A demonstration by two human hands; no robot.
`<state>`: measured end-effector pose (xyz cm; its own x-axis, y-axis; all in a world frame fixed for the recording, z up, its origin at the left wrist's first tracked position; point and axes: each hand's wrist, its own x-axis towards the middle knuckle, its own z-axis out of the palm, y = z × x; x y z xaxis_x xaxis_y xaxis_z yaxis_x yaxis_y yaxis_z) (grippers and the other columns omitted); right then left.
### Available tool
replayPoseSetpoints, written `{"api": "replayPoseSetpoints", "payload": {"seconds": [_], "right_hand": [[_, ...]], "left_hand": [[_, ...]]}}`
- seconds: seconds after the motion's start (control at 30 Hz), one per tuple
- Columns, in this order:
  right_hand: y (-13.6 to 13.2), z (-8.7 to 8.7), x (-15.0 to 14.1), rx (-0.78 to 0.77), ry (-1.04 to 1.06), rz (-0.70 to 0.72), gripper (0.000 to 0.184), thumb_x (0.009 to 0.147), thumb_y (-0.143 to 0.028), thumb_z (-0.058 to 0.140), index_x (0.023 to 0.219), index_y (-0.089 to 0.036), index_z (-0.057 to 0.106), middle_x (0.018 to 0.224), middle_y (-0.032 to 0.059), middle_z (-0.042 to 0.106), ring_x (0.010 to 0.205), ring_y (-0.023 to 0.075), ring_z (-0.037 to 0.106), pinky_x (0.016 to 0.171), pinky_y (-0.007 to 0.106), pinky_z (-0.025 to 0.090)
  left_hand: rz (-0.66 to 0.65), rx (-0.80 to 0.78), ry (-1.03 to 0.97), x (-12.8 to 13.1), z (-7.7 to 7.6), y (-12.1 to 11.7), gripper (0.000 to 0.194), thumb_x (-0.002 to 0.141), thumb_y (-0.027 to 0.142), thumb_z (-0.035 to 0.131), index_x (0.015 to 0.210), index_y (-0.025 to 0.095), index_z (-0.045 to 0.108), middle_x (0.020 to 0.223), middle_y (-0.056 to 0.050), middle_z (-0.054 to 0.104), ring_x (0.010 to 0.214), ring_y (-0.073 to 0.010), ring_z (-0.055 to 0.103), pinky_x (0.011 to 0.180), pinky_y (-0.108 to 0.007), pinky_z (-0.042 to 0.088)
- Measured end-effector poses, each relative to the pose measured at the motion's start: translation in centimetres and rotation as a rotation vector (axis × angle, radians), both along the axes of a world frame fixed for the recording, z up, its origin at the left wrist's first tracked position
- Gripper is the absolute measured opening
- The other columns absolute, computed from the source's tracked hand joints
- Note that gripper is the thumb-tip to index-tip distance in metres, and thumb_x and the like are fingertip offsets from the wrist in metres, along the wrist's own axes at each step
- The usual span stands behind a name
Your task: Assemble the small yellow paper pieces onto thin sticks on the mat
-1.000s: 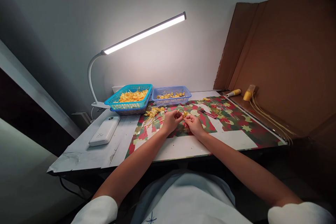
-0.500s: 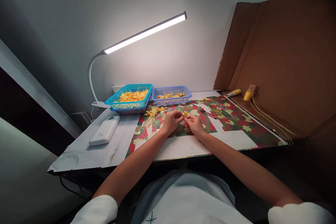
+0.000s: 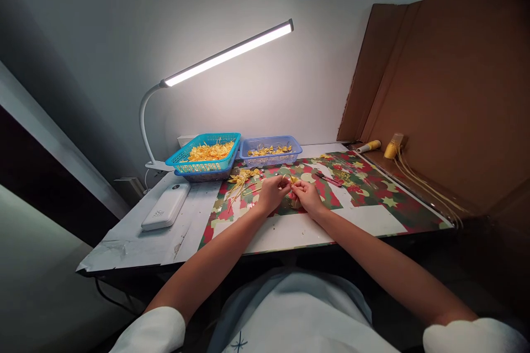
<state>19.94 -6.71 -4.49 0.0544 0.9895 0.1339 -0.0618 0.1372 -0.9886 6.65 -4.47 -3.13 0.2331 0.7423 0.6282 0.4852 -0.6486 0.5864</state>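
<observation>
Over the middle of the patterned table cover, my left hand (image 3: 273, 192) and my right hand (image 3: 307, 194) meet with fingertips pinched. Between them is a small yellow artificial flower (image 3: 293, 180), mostly covered by the fingers. A thin yellow strand curves above my left fingertips; both hands appear closed on this one piece. Left of my left hand lies a bunch of yellow flowers with long thin stems (image 3: 243, 177). A pair of red-handled tweezers or small scissors (image 3: 329, 179) rests beyond my right hand; its exact kind is unclear.
A turquoise basket (image 3: 174, 161) of yellow petals sits stacked at the back left, beside a lilac basket (image 3: 271, 160) with small yellow pieces. A white power bank (image 3: 166, 207) lies left. A lamp (image 3: 227, 54) arches above. Cardboard (image 3: 447, 88) and a yellow spool (image 3: 392, 146) stand right.
Both hands stay almost in place at the flower, with only slight shifts of the fingers. The rest of the table looks the same.
</observation>
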Motion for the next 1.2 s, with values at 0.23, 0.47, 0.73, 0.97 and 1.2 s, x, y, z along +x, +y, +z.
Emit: {"api": "replayPoseSetpoints", "payload": {"seconds": [0.23, 0.47, 0.73, 0.97, 1.2], "right_hand": [[-0.5, 0.5, 0.5, 0.081, -0.123, -0.022, 0.030, 0.064, -0.047, 0.064, 0.069, -0.017, 0.060, 0.062, 0.0025, 0.063, 0.056, 0.0138, 0.057, 0.055, 0.026, 0.045], [-0.2, 0.2, 0.6, 0.095, -0.272, 0.010, 0.027, 0.070, -0.044, 0.057, 0.062, -0.018, 0.057, 0.057, 0.0014, 0.061, 0.048, 0.0117, 0.050, 0.048, 0.025, 0.038], [0.6, -0.2, 0.7, 0.149, -0.279, -0.037, 0.030, 0.071, -0.048, 0.057, 0.062, -0.020, 0.056, 0.053, 0.0003, 0.058, 0.048, 0.0131, 0.051, 0.050, 0.026, 0.040], [0.1, 0.2, 0.5, 0.184, -0.282, -0.050, 0.028, 0.075, -0.045, 0.055, 0.064, -0.020, 0.059, 0.052, -0.0001, 0.057, 0.047, 0.0135, 0.048, 0.049, 0.027, 0.039], [0.3, 0.1, 0.8, 0.223, -0.353, -0.044, 0.026, 0.077, -0.040, 0.052, 0.063, -0.019, 0.059, 0.054, 0.0003, 0.056, 0.049, 0.0136, 0.049, 0.050, 0.026, 0.039]], "left_hand": [[0.047, -0.046, -0.077, -0.3, 0.4, 0.2, 0.011, 0.073, 0.020, 0.058, 0.064, 0.016, 0.061, 0.057, 0.002, 0.060, 0.052, -0.0089, 0.050, 0.056, -0.021, 0.039], [0.042, -0.047, -0.099, -0.1, 0.2, 0.2, 0.011, 0.073, 0.020, 0.057, 0.064, 0.016, 0.061, 0.057, 0.002, 0.060, 0.053, -0.0087, 0.051, 0.056, -0.020, 0.039], [0.005, -0.069, -0.065, 0.0, 0.3, -0.2, 0.008, 0.071, 0.019, 0.059, 0.066, 0.015, 0.064, 0.061, 0.000, 0.064, 0.055, -0.0101, 0.054, 0.059, -0.022, 0.042], [-0.096, -0.478, -0.351, 0.1, 0.5, 0.3, 0.024, 0.073, 0.035, 0.062, 0.073, 0.012, 0.069, 0.069, -0.006, 0.068, 0.063, -0.0147, 0.062, 0.059, -0.024, 0.046], [-0.171, -0.783, -0.483, -0.4, 0.3, 0.7, 0.029, 0.060, 0.039, 0.076, 0.071, 0.012, 0.071, 0.066, -0.005, 0.065, 0.057, -0.0088, 0.056, 0.055, -0.021, 0.043]]}}
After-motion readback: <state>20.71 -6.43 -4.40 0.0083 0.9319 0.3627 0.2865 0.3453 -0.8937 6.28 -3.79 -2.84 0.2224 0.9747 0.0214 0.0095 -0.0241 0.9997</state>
